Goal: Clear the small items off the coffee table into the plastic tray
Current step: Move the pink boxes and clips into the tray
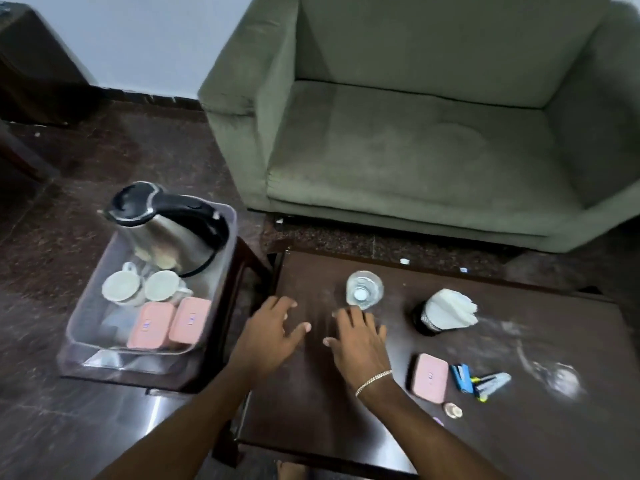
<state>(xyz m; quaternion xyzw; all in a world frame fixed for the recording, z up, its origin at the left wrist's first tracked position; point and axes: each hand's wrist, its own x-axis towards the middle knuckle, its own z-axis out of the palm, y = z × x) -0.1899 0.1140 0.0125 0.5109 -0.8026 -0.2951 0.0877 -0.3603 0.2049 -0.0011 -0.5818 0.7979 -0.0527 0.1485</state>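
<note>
My two forearms come in lowest in view, and both hands are over the bench: left hand and right hand, fingers spread, palms down, nothing held in either. I cannot tell if they touch the wood or only hover.

The plastic tray is to the left of the left hand, on a separate low stand. Inside it are already a kettle, two cups and two pink boxes.

Just ahead of the right hand's fingertips is a glass. To its right is a napkin holder; nearer to me, right of the wrist, are one more pink box, a blue stapler, and a small round cap.

I judge the step is between picks, approx. halfway done. The next move is prob. the glass: close the right hand around its wall, keep it upright, and carry it left across to the tray.
</note>
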